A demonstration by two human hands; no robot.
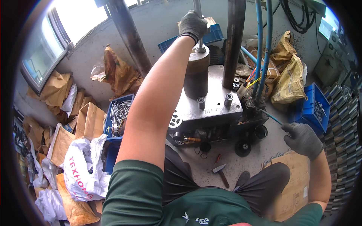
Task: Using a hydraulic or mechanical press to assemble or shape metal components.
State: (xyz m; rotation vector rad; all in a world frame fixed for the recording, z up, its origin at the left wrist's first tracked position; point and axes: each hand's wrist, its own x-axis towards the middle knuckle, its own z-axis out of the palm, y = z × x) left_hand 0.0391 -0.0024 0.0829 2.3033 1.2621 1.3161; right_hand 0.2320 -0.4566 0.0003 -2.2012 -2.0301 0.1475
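My left hand [193, 26], in a dark grey glove, is closed around an upright metal rod [197, 6]. Below it, the rod's lower end meets the top of a thick steel cylinder [196, 77], which stands on the metal bed [220, 111] of a press. Two small round metal parts [228, 98] stand on the bed near its front edge. At the right, my gloved right hand [304, 141] grips the end of a thin blue-grey lever [270, 115] coming from the press's side. Its fingertips are partly hidden.
Dark steel columns [234, 41] and blue hoses [267, 49] rise around the bed. A hammer [221, 174] lies on the floor before me. Blue crates [311, 107] of metal parts flank the press. Bags [83, 169] and cartons crowd the left; metal pieces [341, 150] are stacked right.
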